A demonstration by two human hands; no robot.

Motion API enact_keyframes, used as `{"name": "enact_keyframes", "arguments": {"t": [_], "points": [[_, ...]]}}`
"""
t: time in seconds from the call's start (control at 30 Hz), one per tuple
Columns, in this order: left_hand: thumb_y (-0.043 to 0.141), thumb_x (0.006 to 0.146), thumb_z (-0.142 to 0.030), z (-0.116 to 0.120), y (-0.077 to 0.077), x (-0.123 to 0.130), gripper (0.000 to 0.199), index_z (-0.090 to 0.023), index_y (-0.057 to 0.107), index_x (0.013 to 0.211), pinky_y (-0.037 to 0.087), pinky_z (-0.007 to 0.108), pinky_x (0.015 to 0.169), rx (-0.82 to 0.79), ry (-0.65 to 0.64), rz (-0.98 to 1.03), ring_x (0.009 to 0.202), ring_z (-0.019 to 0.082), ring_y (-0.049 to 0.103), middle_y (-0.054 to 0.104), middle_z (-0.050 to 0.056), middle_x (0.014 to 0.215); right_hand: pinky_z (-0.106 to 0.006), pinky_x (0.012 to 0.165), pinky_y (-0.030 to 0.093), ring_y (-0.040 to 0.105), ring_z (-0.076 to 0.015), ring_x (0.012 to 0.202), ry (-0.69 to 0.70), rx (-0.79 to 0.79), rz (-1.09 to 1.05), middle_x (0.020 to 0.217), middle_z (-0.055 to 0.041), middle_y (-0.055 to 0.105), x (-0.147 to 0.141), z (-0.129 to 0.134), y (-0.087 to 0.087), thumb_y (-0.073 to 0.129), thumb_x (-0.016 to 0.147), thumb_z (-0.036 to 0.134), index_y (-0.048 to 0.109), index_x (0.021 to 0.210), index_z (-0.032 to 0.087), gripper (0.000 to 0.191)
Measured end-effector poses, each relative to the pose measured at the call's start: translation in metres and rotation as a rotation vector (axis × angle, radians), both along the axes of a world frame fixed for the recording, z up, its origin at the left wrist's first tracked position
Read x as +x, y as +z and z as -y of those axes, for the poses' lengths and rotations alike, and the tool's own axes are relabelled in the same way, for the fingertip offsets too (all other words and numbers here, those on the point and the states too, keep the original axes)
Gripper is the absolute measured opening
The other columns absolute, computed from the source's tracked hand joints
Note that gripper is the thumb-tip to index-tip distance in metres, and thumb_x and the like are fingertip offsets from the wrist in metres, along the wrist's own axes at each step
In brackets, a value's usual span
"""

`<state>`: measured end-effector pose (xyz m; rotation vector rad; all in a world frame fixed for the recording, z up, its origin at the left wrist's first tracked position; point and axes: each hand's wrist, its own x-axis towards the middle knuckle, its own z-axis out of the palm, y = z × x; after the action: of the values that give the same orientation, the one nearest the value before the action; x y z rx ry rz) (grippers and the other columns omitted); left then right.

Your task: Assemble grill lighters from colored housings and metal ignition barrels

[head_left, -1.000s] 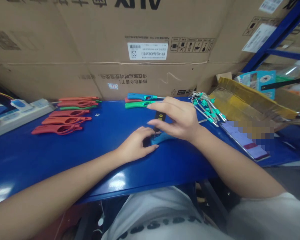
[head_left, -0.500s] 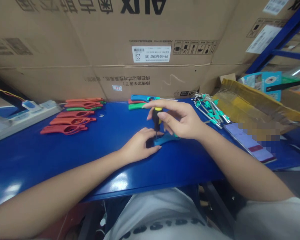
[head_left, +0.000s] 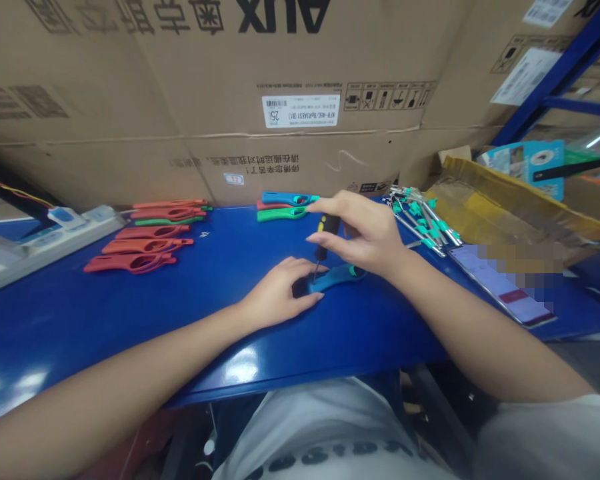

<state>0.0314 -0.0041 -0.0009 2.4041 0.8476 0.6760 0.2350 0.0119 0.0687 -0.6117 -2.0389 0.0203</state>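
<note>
My right hand (head_left: 363, 233) pinches a small screwdriver (head_left: 325, 237) with a black and yellow handle. Its thin shaft tilts down to the near end of a blue plastic utility lighter body (head_left: 337, 278), which lies on the blue bench top (head_left: 130, 327). My left hand (head_left: 277, 290) grips that end from the left, hiding the spot where the tip lands. Beyond my hands lie red and green lighter bodies (head_left: 153, 232), blue and green ones (head_left: 285, 205), and a bundle of metal nozzles with green parts (head_left: 423, 220).
A white power strip (head_left: 45, 233) with a wire lies at the bench's left end. A smartphone (head_left: 500, 287) lies at the right. Cardboard boxes (head_left: 220, 87) stand along the bench's far edge, and a blue shelf frame (head_left: 555, 80) rises at the right.
The screwdriver's handle has leaned to the right since the upright pose half a second ago. My right hand has shifted slightly right, and more of the blue lighter body shows.
</note>
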Motion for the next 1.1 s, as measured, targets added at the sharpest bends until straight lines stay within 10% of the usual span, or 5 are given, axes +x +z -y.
{"name": "enact_keyframes", "arguments": {"t": [0.47, 0.67, 0.8, 0.97, 1.1], "points": [[0.071, 0.089, -0.032, 0.0012, -0.0005, -0.0002, 0.039, -0.023, 0.065, 0.127, 0.048, 0.041, 0.099, 0.033, 0.011, -0.022, 0.105, 0.025, 0.063, 0.072, 0.005, 0.114, -0.025, 0.069, 0.057, 0.067, -0.0101, 0.071, 0.261, -0.216, -0.023, 0.108, -0.0053, 0.074, -0.0059, 0.0052, -0.0005, 0.035, 0.109, 0.035, 0.062, 0.131, 0.02, 0.038], [0.071, 0.089, -0.03, 0.0013, -0.0021, -0.0003, 0.039, -0.022, 0.065, 0.127, 0.045, 0.042, 0.105, 0.038, 0.0, -0.005, 0.112, 0.025, 0.063, 0.07, 0.007, 0.12, -0.03, 0.072, 0.056, 0.066, -0.0164, 0.077, 0.049, 0.084, -0.035, 0.091, -0.0059, 0.073, -0.0039, 0.0038, -0.0015, 0.068, 0.092, 0.048, 0.073, 0.106, 0.019, 0.033], [0.07, 0.09, -0.03, 0.0012, -0.0015, -0.0002, 0.04, -0.024, 0.063, 0.129, 0.047, 0.041, 0.102, 0.035, -0.01, -0.01, 0.108, 0.025, 0.063, 0.071, 0.005, 0.118, -0.025, 0.066, 0.056, 0.068, -0.013, 0.083, 0.185, -0.185, -0.004, 0.116, -0.0094, 0.07, -0.0059, 0.0038, -0.0009, 0.037, 0.108, 0.037, 0.058, 0.136, 0.019, 0.039], [0.07, 0.09, -0.029, 0.0015, 0.0004, 0.0002, 0.037, -0.022, 0.065, 0.126, 0.046, 0.04, 0.103, 0.026, -0.007, -0.021, 0.11, 0.024, 0.062, 0.07, 0.006, 0.121, -0.03, 0.073, 0.057, 0.067, -0.0174, 0.082, 0.043, -0.03, -0.048, 0.094, -0.0062, 0.073, -0.0048, 0.0005, -0.0038, 0.07, 0.091, 0.047, 0.07, 0.102, 0.019, 0.031], [0.069, 0.091, -0.03, 0.0016, 0.0002, 0.0002, 0.039, -0.022, 0.063, 0.129, 0.046, 0.041, 0.102, 0.037, -0.018, -0.012, 0.109, 0.024, 0.062, 0.071, 0.006, 0.119, -0.026, 0.066, 0.057, 0.064, -0.0095, 0.066, 0.178, -0.212, 0.012, 0.123, -0.0093, 0.071, -0.0018, 0.003, 0.0003, 0.038, 0.107, 0.036, 0.057, 0.137, 0.02, 0.039]]}}
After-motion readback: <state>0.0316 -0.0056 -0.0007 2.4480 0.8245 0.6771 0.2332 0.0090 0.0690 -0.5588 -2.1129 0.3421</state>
